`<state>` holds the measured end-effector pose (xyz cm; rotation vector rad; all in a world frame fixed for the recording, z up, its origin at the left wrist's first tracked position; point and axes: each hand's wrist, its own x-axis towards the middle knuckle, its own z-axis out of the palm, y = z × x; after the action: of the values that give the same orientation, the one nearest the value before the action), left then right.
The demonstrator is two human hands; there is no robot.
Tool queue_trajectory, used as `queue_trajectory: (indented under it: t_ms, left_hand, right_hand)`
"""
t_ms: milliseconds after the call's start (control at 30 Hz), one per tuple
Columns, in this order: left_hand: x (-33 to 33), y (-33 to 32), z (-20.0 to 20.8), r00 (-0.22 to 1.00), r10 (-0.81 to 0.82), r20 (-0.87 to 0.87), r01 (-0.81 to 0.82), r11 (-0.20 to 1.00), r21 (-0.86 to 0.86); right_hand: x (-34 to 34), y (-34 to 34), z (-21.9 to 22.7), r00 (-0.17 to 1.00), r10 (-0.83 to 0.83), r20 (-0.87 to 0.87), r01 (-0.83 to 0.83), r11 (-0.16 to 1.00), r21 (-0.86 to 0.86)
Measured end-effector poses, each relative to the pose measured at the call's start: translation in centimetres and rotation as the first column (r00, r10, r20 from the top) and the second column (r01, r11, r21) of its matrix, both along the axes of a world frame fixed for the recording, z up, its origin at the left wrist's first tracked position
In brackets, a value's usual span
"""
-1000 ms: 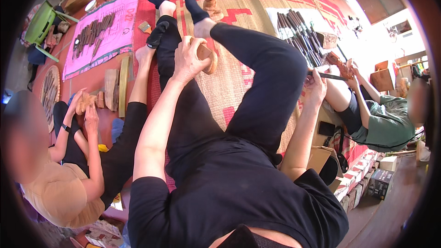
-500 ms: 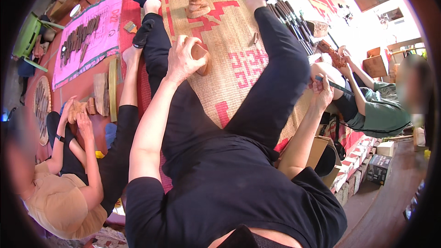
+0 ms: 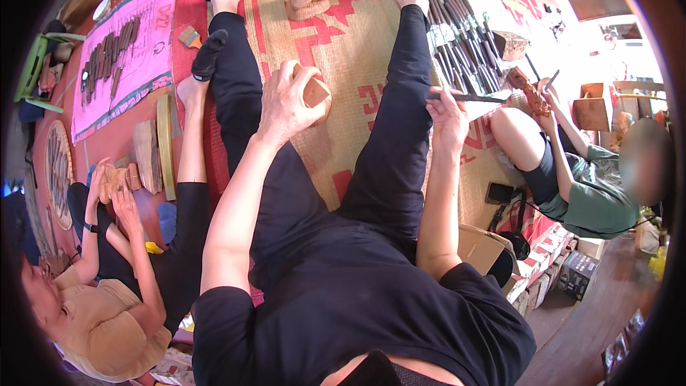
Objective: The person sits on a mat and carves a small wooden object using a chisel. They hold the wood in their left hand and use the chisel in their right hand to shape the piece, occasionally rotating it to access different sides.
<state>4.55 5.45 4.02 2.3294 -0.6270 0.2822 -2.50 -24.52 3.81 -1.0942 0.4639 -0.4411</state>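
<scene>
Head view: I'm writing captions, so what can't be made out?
Head view: wooden block, left side hidden by the left hand.
Head view: slim dark tool, gripped stretch covered by the right hand.
Head view: tools on pink cloth, tip shapes too small.

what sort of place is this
Likely a woodcarving workshop: tools lie in rows, a carved figure stands on the mat, and the left hand holds a wood piece.
</scene>
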Motion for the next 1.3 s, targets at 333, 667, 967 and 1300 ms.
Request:
queue_trajectory:
  t_ms: [333,667,967,1300]
  left_hand:
    - [-0.9,0.2,1.3,0.979,0.122,-0.164,-0.099,0.985,0.144]
    - [-3.0,1.2,-1.3,0.963,0.243,-0.119,-0.251,0.966,-0.054]
    - [-4.0,1.4,-2.6,0.970,0.239,-0.044,-0.243,0.965,-0.102]
    - [-4.2,1.2,-2.5,0.968,0.246,-0.044,-0.249,0.963,-0.100]
  right_hand:
    - [8.2,8.7,-8.6,0.927,0.316,-0.203,-0.296,0.947,0.123]
    - [9.0,10.1,-12.0,0.839,0.432,-0.330,-0.350,0.894,0.280]
    - [7.9,12.3,-11.6,0.814,0.488,-0.315,-0.422,0.870,0.256]
    - [8.8,11.1,-13.7,0.876,0.329,-0.351,-0.267,0.939,0.215]
